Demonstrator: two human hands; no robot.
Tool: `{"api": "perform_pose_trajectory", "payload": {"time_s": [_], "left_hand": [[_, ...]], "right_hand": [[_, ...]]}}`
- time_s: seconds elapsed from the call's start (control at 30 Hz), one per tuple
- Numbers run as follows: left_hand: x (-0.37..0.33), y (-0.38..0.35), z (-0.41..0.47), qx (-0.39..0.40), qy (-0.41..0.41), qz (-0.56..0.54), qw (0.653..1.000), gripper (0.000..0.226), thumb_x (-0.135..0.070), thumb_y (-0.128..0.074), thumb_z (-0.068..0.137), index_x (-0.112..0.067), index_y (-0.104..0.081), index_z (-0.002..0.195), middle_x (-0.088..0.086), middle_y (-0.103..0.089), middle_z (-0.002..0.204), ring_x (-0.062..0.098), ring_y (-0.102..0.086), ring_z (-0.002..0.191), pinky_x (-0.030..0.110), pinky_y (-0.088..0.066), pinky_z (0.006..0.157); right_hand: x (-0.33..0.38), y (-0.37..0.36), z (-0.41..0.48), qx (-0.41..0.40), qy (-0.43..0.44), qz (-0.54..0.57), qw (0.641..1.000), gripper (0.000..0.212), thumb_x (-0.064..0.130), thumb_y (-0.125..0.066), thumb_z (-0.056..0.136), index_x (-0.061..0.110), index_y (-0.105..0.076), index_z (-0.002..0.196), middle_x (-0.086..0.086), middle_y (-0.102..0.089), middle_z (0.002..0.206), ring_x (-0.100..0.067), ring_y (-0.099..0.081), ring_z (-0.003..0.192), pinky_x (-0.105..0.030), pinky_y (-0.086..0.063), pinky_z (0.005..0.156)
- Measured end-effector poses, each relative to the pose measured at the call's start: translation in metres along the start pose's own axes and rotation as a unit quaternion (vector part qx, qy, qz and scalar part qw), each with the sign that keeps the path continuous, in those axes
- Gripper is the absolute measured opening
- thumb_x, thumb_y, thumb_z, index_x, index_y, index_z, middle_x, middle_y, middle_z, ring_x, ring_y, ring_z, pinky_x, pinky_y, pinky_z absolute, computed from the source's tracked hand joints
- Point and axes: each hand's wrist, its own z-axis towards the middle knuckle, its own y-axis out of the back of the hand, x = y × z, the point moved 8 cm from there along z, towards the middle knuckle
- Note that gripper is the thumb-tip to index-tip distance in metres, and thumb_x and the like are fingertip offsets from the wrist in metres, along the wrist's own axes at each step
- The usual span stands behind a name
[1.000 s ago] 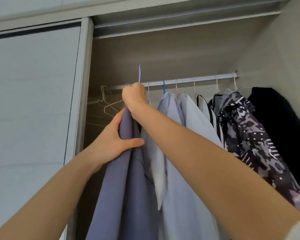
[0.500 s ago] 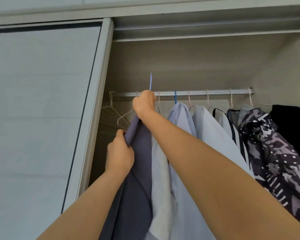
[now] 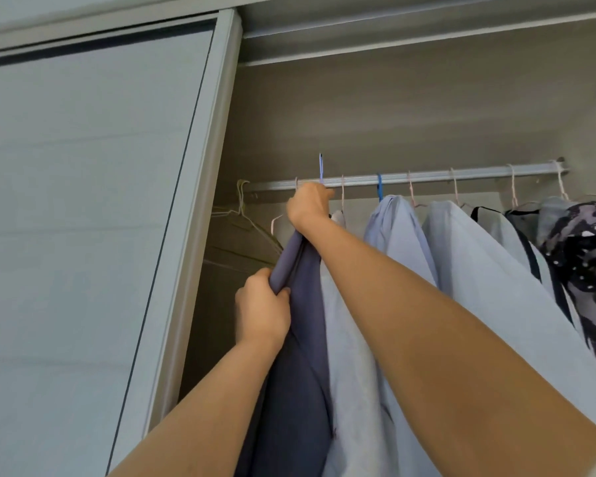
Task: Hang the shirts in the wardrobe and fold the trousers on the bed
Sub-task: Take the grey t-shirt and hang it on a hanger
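The slate-blue shirt (image 3: 298, 339) hangs inside the open wardrobe (image 3: 393, 115), at the left end of the row of clothes and just beside a whitish shirt (image 3: 351, 356). Its cloth is a plain, dull blue-grey, darker than anything next to it. It falls in long vertical folds from the neck down past the lower edge of the view, so its hem cannot be seen.

The right hand (image 3: 308, 206) is clenched round the very top of the shirt, right up against the rail (image 3: 427, 176). From this fist a thin blue hanger hook (image 3: 321, 166) stands edge-on and rises above the rail. Whether it has caught the rail cannot be told.

The left hand (image 3: 262, 304) is lower and to the left, well apart from the right. Its fingers and thumb are bunched round a fold of the shirt's left edge.

To the right along the rail hang a pale blue shirt (image 3: 399, 232) on a blue hook, more light shirts, and a dark patterned garment (image 3: 582, 256). A few bare wire hangers (image 3: 245, 218) hang at the rail's left end, beside the frame of the pale sliding door (image 3: 83, 201).
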Motion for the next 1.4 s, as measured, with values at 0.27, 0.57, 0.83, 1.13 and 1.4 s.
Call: {"api": "perform_pose_trajectory", "payload": {"time_s": [0.27, 0.57, 0.83, 1.13, 1.4], "left_hand": [[0.022, -0.020, -0.005, 0.007, 0.016, -0.013, 1.000, 0.015, -0.013, -0.058, 0.095, -0.015, -0.064, 0.108, 0.005, -0.066, 0.094, 0.021, -0.062, 0.085, 0.029, -0.047, 0.069], [0.028, -0.024, -0.019, 0.017, 0.019, -0.027, 0.999, 0.003, -0.016, -0.062, 0.091, -0.015, -0.063, 0.093, 0.006, -0.066, 0.085, 0.025, -0.062, 0.081, 0.032, -0.046, 0.066], [0.031, -0.020, -0.049, 0.032, -0.006, -0.017, 0.999, 0.014, -0.014, -0.065, 0.089, -0.020, -0.063, 0.102, -0.001, -0.067, 0.088, 0.018, -0.063, 0.080, 0.030, -0.047, 0.065], [0.047, -0.001, -0.098, 0.054, 0.022, -0.016, 0.998, 0.003, -0.011, -0.062, 0.091, -0.010, -0.059, 0.091, 0.003, -0.063, 0.081, 0.013, -0.057, 0.070, 0.025, -0.044, 0.058], [0.039, 0.028, -0.126, 0.046, 0.003, 0.091, 0.995, 0.012, -0.018, -0.058, 0.095, -0.014, -0.054, 0.105, -0.001, -0.061, 0.093, 0.010, -0.058, 0.079, 0.019, -0.047, 0.062]], "right_hand": [[-0.006, -0.029, -0.012, 0.046, 0.051, -0.059, 0.996, 0.025, 0.013, -0.040, 0.098, 0.007, -0.059, 0.112, -0.008, -0.062, 0.116, -0.025, -0.058, 0.108, -0.029, -0.038, 0.085], [-0.003, -0.024, -0.069, -0.044, 0.148, -0.042, 0.987, 0.042, 0.015, -0.053, 0.088, 0.001, -0.043, 0.127, -0.018, -0.046, 0.130, -0.033, -0.044, 0.122, -0.038, -0.042, 0.098], [-0.018, -0.014, -0.105, -0.047, 0.171, -0.068, 0.982, 0.054, 0.019, -0.046, 0.091, 0.003, -0.034, 0.141, -0.019, -0.028, 0.153, -0.034, -0.029, 0.138, -0.042, -0.032, 0.110], [-0.029, 0.009, -0.156, -0.038, 0.243, -0.085, 0.965, 0.044, 0.030, -0.045, 0.096, 0.005, -0.047, 0.132, -0.017, -0.037, 0.149, -0.037, -0.031, 0.138, -0.046, -0.031, 0.109], [-0.042, 0.024, -0.204, -0.003, 0.286, -0.017, 0.958, 0.047, 0.026, -0.047, 0.097, 0.002, -0.045, 0.137, -0.019, -0.036, 0.151, -0.036, -0.028, 0.142, -0.047, -0.026, 0.113]]}}
